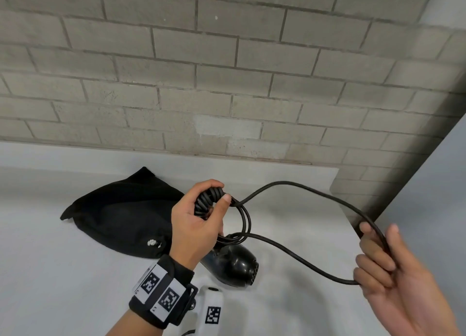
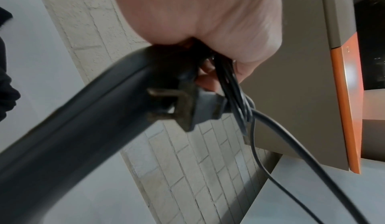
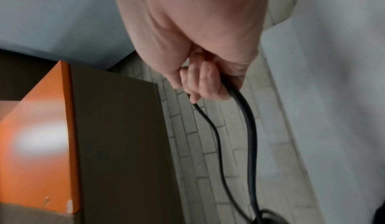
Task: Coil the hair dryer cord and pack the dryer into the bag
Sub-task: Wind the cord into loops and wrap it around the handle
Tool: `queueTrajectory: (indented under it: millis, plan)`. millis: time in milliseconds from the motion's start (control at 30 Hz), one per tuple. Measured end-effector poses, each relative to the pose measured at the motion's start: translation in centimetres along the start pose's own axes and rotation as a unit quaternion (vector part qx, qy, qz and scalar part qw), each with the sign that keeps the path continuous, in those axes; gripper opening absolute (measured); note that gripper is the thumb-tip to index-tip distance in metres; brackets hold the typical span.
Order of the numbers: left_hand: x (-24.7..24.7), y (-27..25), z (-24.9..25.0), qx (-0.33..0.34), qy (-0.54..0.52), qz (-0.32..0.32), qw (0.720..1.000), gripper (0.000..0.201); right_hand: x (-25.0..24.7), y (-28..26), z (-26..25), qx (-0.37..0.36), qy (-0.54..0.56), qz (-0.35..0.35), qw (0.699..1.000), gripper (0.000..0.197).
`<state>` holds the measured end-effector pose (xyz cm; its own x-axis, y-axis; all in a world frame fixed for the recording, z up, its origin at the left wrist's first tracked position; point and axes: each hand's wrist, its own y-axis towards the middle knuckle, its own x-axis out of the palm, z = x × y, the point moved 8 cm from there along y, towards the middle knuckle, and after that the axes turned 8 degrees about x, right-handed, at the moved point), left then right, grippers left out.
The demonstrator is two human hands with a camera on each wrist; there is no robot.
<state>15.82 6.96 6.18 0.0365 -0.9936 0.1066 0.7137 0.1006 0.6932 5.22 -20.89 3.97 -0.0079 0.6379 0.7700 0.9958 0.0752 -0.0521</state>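
A black hair dryer (image 1: 233, 262) lies on the white table (image 1: 75, 272), just right of my left wrist. Its handle (image 2: 73, 137) fills the lower left of the left wrist view. My left hand (image 1: 217, 192) grips several coiled loops of the black cord (image 1: 208, 202) above the dryer, and the plug (image 2: 187, 110) hangs below the fist. A long loop of cord (image 1: 290, 184) swings out to my right hand (image 1: 378, 234), whose fingers (image 3: 206, 82) curl round it. The black cloth bag (image 1: 121, 214) lies flat behind my left hand.
A grey brick wall (image 1: 227, 83) stands behind the table. The table's right edge (image 1: 349, 217) runs just left of my right hand. A brown cabinet with an orange edge (image 3: 62, 137) shows in both wrist views.
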Motion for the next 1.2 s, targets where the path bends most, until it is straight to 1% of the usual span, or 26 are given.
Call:
queueTrajectory:
  millis: [33,67,100,133,200,233,267,300,333,367,400,467,500,533,567,600,633,733,833,933,1033,1067,1100,1133,1167,1200]
  plan:
    - [0.0,-0.1,0.1,0.001,0.000,-0.003,1.000,0.014,-0.3,0.6,-0.3,-0.009,0.009,0.003,1.000,0.052]
    - [0.1,-0.1,0.2,0.002,0.001,-0.005,1.000,0.014,-1.9,0.3,-0.3,-0.025,-0.008,0.092,0.995,0.040]
    - [0.2,-0.1,0.3,0.002,0.002,-0.006,1.000,0.014,-3.7,-0.5,-0.6,-0.074,-0.095,0.212,0.970,0.032]
    - [0.2,-0.1,0.3,0.002,0.004,-0.005,1.000,0.015,-4.7,-1.1,-0.5,-0.101,-0.164,0.290,0.937,0.026]
    - [0.3,-0.2,0.2,0.002,0.010,-0.003,1.000,0.016,-5.7,-1.4,0.5,-0.120,-0.290,0.351,0.882,0.017]
    - [0.3,-0.1,0.2,0.003,0.015,-0.005,1.000,0.016,-6.1,-1.6,1.0,-0.123,-0.377,0.396,0.828,0.020]
    - [0.3,-0.2,0.2,0.006,0.019,-0.008,1.000,0.016,-5.4,-2.1,1.3,-0.144,-0.463,0.428,0.763,0.028]
    - [0.4,-0.2,0.2,0.009,0.021,-0.011,1.000,0.015,-3.4,-2.6,1.2,-0.209,-0.520,0.432,0.707,0.032]
    - [0.4,-0.2,0.2,0.010,0.022,-0.012,1.000,0.015,-0.7,-3.0,1.3,-0.294,-0.551,0.402,0.669,0.029]
    - [0.4,-0.2,0.2,0.009,0.023,-0.011,1.000,0.016,2.6,-3.2,2.0,-0.363,-0.576,0.343,0.647,0.024]
    - [0.4,-0.2,0.1,0.007,0.022,-0.009,1.000,0.016,4.9,-2.9,3.1,-0.393,-0.597,0.273,0.644,0.022]
    - [0.6,-0.2,0.0,0.007,0.021,-0.010,1.000,0.017,7.6,-0.8,5.7,-0.358,-0.662,0.152,0.641,0.032]
    - [0.7,-0.2,0.1,0.010,0.022,-0.013,1.000,0.016,8.2,0.4,6.9,-0.323,-0.710,0.116,0.615,0.036]
    - [0.7,-0.2,0.1,0.014,0.024,-0.015,1.000,0.016,8.4,1.5,7.9,-0.298,-0.754,0.096,0.578,0.036]
    - [0.7,-0.3,0.1,0.018,0.028,-0.016,0.999,0.016,8.6,2.4,8.3,-0.284,-0.780,0.087,0.551,0.031]
    - [0.7,-0.3,0.1,0.020,0.030,-0.016,0.999,0.016,8.8,3.0,8.2,-0.281,-0.783,0.083,0.548,0.024]
    - [0.6,-0.3,0.2,0.020,0.030,-0.016,0.999,0.016,9.2,3.4,8.0,-0.286,-0.771,0.077,0.564,0.019]
    - [0.4,-0.2,0.3,0.026,0.040,-0.016,0.999,0.018,9.9,3.3,6.6,-0.335,-0.695,0.108,0.628,0.009]
    - [0.5,-0.3,0.4,0.032,0.048,-0.022,0.998,0.019,10.0,2.3,5.6,-0.362,-0.614,0.144,0.687,0.008]
    - [0.4,-0.3,0.3,0.038,0.056,-0.021,0.997,0.021,9.5,1.6,5.5,-0.324,-0.561,0.108,0.754,0.010]
    - [0.1,-0.4,0.2,0.033,0.056,-0.015,0.998,0.020,6.9,0.3,4.6,-0.281,-0.532,0.090,0.794,0.018]
    - [0.0,-0.3,0.0,0.031,0.055,-0.013,0.998,0.020,5.6,-0.1,4.4,-0.265,-0.536,0.087,0.797,0.023]
    - [0.0,-0.4,0.0,0.029,0.049,-0.013,0.998,0.021,4.3,-0.4,4.4,-0.251,-0.557,0.090,0.787,0.030]
    - [0.0,-0.4,-0.1,0.026,0.041,-0.014,0.999,0.023,3.1,-0.6,4.5,-0.240,-0.596,0.099,0.760,0.036]
    - [0.1,-0.3,-0.2,0.023,0.035,-0.015,0.999,0.025,1.9,-0.7,4.8,-0.227,-0.647,0.111,0.720,0.040]
    - [0.1,-0.3,-0.3,0.022,0.034,-0.015,0.999,0.025,0.7,-0.6,5.2,-0.209,-0.703,0.126,0.668,0.042]
